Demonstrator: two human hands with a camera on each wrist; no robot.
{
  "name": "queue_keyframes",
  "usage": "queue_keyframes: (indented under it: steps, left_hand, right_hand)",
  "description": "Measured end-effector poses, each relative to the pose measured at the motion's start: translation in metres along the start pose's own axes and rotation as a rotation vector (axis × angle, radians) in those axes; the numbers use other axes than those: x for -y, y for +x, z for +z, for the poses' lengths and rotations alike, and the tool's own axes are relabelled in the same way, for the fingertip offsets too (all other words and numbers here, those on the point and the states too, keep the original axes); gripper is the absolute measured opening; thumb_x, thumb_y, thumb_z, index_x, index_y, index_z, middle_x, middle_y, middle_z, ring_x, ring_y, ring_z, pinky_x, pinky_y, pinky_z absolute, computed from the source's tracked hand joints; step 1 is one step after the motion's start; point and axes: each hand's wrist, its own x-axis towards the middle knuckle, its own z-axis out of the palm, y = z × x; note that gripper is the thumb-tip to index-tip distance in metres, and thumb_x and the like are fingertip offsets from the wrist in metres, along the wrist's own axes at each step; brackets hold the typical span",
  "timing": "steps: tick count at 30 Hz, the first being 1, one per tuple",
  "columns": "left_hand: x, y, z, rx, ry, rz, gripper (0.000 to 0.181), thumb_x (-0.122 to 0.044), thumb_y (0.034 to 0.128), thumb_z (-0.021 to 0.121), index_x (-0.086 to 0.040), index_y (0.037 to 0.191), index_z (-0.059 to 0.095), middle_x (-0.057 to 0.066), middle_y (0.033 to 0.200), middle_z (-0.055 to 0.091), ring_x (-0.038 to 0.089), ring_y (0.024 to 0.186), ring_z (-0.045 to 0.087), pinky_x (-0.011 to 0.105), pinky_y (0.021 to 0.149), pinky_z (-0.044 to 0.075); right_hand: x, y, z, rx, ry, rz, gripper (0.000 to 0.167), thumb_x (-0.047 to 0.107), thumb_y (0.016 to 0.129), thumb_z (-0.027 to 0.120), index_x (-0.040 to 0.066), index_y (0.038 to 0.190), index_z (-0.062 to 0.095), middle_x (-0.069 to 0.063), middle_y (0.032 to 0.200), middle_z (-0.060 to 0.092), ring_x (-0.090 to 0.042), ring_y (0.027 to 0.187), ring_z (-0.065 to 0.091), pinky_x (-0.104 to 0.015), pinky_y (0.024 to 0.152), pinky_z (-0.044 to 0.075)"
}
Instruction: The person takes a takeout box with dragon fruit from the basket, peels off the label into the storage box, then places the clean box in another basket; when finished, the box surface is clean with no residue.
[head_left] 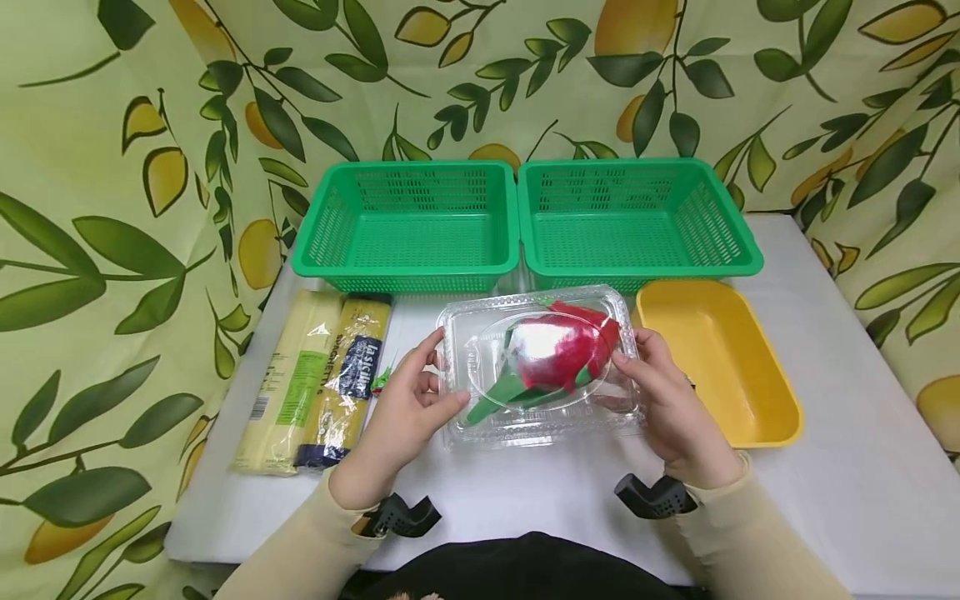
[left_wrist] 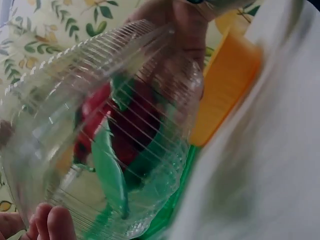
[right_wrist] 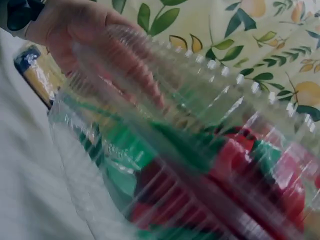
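Note:
Both hands hold a transparent plastic clamshell box above the table, one at each short side. Inside lies a red fruit with long green leaf-like scales, which looks like a dragon fruit. My left hand grips the box's left edge, thumb on top and fingers along the side. At the opposite edge, my right hand pinches the box, its thumb over the lid near the fruit. In the left wrist view, the box looks shut along its ridged rim, and fingertips show at its lower left corner.
Two green baskets stand side by side at the back. A yellow bin is right of the box. Two pasta packs, one pale and one labelled spaghetti, lie at left. A small red-green object is partly hidden beside them.

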Motion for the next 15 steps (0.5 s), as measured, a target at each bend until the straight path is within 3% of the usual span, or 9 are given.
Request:
queue_keyframes:
  steps: [5,8,11,15]
  left_hand:
    - [-0.006,0.005,-0.002,0.038,-0.082,0.142,0.094,-0.034,0.0997,0.083,-0.004,0.173,0.032,0.022,0.134,0.047,0.019,0.097,0.064,0.022,0.076,0.059]
    - [-0.009,0.006,-0.002,0.043,-0.117,0.210,0.096,-0.045,0.1005,0.081,-0.001,0.171,0.033,0.020,0.134,0.049,0.017,0.101,0.062,0.022,0.080,0.057]
    - [-0.011,0.004,0.000,-0.002,-0.167,0.240,0.076,-0.027,0.1035,0.078,0.006,0.161,0.041,0.013,0.128,0.053,0.014,0.101,0.061,0.021,0.085,0.056]
    - [-0.013,-0.003,0.002,-0.091,-0.209,0.271,0.036,0.003,0.1017,0.070,0.015,0.131,0.054,0.001,0.112,0.059,0.011,0.097,0.060,0.021,0.085,0.055]
  right_hand:
    - [0.011,0.004,-0.012,0.058,0.088,0.015,0.021,0.033,0.119,0.046,0.027,0.139,0.046,0.003,0.126,0.064,-0.018,0.095,0.075,-0.038,0.082,0.068]
    - [0.024,0.007,-0.022,0.058,0.169,-0.029,0.018,0.033,0.119,0.047,0.026,0.134,0.054,0.005,0.116,0.070,-0.015,0.090,0.076,-0.033,0.079,0.067]
    - [0.046,0.016,-0.032,0.058,0.247,-0.122,0.014,0.030,0.120,0.046,0.020,0.125,0.055,0.004,0.106,0.074,-0.013,0.086,0.076,-0.030,0.075,0.066]
    - [0.081,0.036,-0.054,0.059,0.349,-0.182,0.018,0.028,0.119,0.048,0.016,0.127,0.059,0.000,0.111,0.079,-0.015,0.092,0.077,-0.031,0.078,0.065]
